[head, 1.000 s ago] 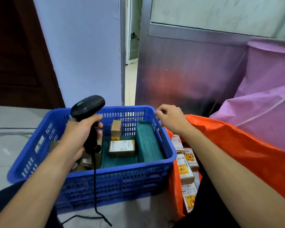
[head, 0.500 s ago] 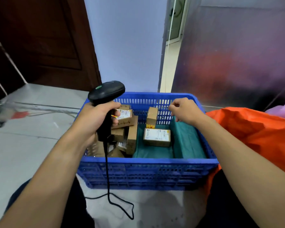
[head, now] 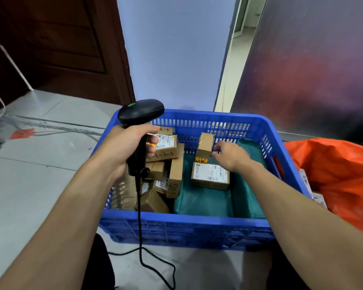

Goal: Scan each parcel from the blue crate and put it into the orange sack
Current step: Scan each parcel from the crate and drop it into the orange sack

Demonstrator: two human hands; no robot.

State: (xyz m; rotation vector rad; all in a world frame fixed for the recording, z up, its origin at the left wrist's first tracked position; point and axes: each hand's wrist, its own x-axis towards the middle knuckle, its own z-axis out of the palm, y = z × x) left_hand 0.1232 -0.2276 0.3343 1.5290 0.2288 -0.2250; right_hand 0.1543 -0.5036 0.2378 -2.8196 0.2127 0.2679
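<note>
Blue crate (head: 187, 229) on grey tiled floor (head: 29, 181)

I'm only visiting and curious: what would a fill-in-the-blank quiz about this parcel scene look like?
1. The left hand grips a black handheld ____.
2. The right hand reaches into the ____ crate, next to an upright parcel.
3. To the right of the crate lies an ____ sack.
4. The white label on the flat parcel faces ____.

Missing words: scanner; blue; orange; up.
</note>
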